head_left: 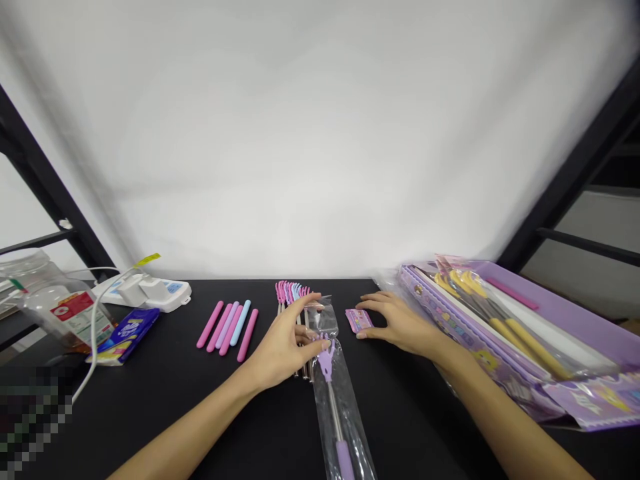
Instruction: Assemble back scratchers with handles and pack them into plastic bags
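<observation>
A purple back scratcher (335, 407) with a claw-shaped head and metal shaft lies inside a long clear plastic bag (354, 413), pointing away from me. My left hand (287, 343) is closed on the bag beside the claw head, thumb near the head and index finger by the bag's upper end. Partly behind that hand, several pink, blue and purple claw heads (291, 291) on metal shafts lie in a row. My right hand (395, 321) curves round a small pink printed card or stack of cards (357, 320), thumb and fingers at its edges.
Several pink, purple and blue handle tubes (229, 325) lie on the black table (170, 413) at left. Further left are a white power strip (173, 294), a blue packet (131, 328) and a clear jar (65, 307). A purple box (565, 320) with bagged yellow scratchers stands right.
</observation>
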Demonstrator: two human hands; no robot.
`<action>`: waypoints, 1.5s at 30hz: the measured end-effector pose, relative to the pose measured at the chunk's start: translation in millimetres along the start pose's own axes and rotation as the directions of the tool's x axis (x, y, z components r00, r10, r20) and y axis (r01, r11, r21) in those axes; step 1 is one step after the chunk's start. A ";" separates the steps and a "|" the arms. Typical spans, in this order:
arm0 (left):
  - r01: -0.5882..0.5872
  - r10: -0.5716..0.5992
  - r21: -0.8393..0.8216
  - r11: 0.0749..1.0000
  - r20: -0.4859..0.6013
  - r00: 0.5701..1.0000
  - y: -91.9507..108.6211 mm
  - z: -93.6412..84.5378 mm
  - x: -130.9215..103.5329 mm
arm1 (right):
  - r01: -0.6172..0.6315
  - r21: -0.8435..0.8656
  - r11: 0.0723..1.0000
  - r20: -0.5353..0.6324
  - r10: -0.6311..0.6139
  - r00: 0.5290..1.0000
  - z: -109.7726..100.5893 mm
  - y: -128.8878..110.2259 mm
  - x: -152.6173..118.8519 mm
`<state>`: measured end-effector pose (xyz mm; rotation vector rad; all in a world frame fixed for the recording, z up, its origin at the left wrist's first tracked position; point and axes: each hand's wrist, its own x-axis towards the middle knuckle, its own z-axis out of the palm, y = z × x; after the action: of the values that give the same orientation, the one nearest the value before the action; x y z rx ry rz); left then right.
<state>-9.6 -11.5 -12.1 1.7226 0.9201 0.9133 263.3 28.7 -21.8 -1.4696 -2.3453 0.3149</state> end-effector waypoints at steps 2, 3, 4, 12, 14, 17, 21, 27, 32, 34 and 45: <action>0.000 0.000 0.010 1.000 0.005 1.000 0.3 0.5 -0.1 | 0.012 0.002 1.000 -0.017 -0.012 1.000 0.2 2.0 0.5; 0.000 -0.001 0.015 1.000 0.002 1.000 0.2 0.6 -0.2 | 0.016 0.005 1.000 -0.026 -0.015 1.000 0.4 2.9 0.7; -0.001 0.001 0.020 1.000 -0.002 1.000 -0.2 0.7 -0.4 | 0.015 0.007 1.000 -0.032 -0.015 0.999 0.5 3.8 0.7; -0.020 0.020 0.025 0.999 0.003 1.000 -0.6 2.2 -2.4 | -0.020 0.007 1.000 -0.011 0.020 1.000 1.7 4.6 0.4; -0.021 0.021 0.014 1.000 0.008 1.000 0.6 3.0 -2.4 | -0.012 0.020 1.000 -0.016 0.013 1.000 1.6 4.6 0.8; -0.017 0.017 0.014 1.000 0.007 1.000 1.4 3.7 -2.2 | -0.003 0.031 1.000 -0.041 0.004 0.999 1.6 5.8 1.4; -0.012 0.012 0.013 1.000 0.013 1.000 0.5 4.1 -2.2 | 0.029 0.033 0.999 -0.097 -0.025 0.995 -0.1 7.1 1.8; -0.009 0.009 0.019 1.000 0.020 1.000 0.2 5.3 -2.7 | 0.059 0.097 0.994 -0.190 -0.040 0.981 -4.4 1.8 3.0; -0.014 0.013 0.017 1.000 0.028 1.000 0.0 5.8 -2.6 | -0.040 0.532 0.846 -0.142 0.136 0.980 -7.9 -15.2 1.4; -0.012 0.011 0.005 1.000 0.026 1.000 -0.3 5.7 -2.4 | -0.039 0.658 0.752 -0.148 0.180 0.972 -10.4 -25.7 -0.1; -0.003 0.005 -0.029 1.000 0.092 0.996 0.3 10.0 -5.2 | 0.127 0.566 0.814 -0.316 0.072 0.946 -1.9 -80.8 -0.3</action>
<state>-3.0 -20.0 -15.5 1.7282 0.8394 0.8386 197.8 -6.8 9.6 -1.0810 -1.7766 0.6617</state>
